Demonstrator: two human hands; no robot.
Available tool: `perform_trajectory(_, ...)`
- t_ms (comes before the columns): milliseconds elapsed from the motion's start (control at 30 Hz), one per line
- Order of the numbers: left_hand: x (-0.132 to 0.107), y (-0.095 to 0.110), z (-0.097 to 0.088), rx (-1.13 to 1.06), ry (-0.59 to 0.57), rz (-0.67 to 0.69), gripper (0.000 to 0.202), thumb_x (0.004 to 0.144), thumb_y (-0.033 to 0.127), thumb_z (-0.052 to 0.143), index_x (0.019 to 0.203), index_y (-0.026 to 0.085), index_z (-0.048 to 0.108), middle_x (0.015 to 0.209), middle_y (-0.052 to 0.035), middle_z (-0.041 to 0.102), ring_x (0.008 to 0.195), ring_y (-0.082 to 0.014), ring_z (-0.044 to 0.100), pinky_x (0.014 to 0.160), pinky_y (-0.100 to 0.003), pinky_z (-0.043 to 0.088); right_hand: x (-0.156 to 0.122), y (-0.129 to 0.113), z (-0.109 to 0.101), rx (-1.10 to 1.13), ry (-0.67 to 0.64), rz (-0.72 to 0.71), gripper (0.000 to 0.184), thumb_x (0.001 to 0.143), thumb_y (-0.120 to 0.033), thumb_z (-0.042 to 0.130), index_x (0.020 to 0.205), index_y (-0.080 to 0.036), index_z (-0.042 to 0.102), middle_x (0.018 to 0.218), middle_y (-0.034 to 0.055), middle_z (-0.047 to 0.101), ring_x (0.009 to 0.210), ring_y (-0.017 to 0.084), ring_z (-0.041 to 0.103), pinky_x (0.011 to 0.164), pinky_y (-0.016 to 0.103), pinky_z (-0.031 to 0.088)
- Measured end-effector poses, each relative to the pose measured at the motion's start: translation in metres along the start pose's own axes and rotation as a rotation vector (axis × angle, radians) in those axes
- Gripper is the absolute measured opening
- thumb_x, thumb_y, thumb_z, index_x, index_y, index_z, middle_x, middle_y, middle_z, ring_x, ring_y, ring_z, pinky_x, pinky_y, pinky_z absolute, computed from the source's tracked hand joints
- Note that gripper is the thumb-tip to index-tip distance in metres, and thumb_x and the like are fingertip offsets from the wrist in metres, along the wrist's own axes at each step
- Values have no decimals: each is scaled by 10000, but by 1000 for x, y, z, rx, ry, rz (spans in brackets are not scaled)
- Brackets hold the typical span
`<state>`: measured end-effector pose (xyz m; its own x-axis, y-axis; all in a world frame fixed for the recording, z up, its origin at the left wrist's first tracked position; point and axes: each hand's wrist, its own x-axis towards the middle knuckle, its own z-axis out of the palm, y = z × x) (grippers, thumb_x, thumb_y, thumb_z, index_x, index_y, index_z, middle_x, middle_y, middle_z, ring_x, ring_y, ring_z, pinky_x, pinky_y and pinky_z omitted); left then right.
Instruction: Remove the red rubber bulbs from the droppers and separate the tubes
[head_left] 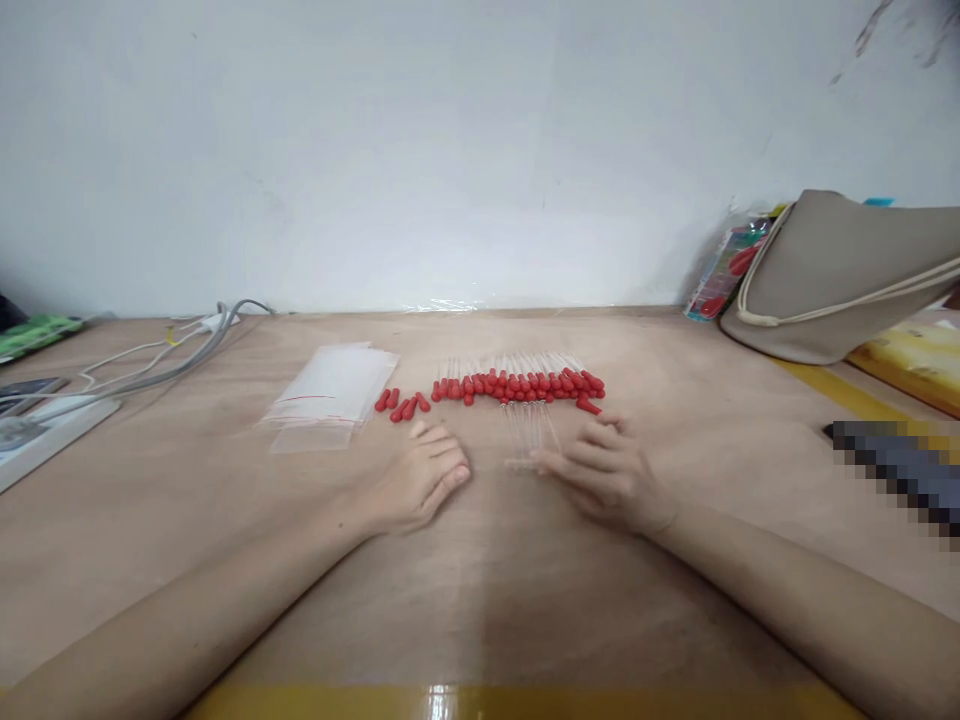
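My left hand (424, 475) rests low over the table with its fingers curled in; what it holds, if anything, is hidden. Several loose red rubber dropper bulbs (403, 407) lie just beyond it. My right hand (611, 475), slightly blurred, has its fingers bent and pinched around the end of a thin clear glass tube (519, 463). More clear tubes (525, 430) lie side by side between the hands. Behind them stretches a row of droppers with red bulbs (517, 384), their clear stems pointing to the wall. One red bulb (589, 405) lies by my right fingers.
A stack of clear plastic bags (330, 385) lies left of the bulbs. White and grey cables (172, 350) run along the far left. At right stand a grey drawstring bag (832, 280) and a bottle with a printed label (724, 270); a dark pixelated object (892, 465) lies nearer.
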<state>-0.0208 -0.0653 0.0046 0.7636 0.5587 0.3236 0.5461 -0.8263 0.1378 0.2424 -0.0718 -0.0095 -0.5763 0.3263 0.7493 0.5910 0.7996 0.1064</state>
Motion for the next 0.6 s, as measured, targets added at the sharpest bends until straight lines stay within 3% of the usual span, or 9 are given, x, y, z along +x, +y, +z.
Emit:
perform_trajectory(133,-2,-19,-8,-77,190,-234,259,920,280,307,840,185,534,813,-44,525,775,-166,495,719,-317,398,3,12,4,-18,-25,274,234,841,-212,481,1026,-216,625,703,19,603,692,142,501,697,309,303)
perform_trajectory(300,-2,-61,-24,-7,475,-537,236,871,244,384,965,228,600,825,-65,508,826,-202,521,729,-369,464,17,12,20,10,-97,413,212,826,-196,451,915,-155,639,710,42,623,701,160,539,683,302,301)
perform_trajectory(433,-9,-89,-31,35,492,-722,263,811,229,451,1021,245,608,811,-54,543,730,-186,544,699,-369,485,17,11,30,-4,-75,435,168,806,-191,473,821,-164,638,673,26,621,668,150,542,678,298,284)
perform_trajectory(600,-11,-98,-26,8,483,-809,292,740,319,560,1002,209,629,832,-18,639,692,-158,577,667,-306,476,14,10,33,29,-104,425,144,794,-192,500,814,-174,641,666,9,622,661,137,533,673,298,266)
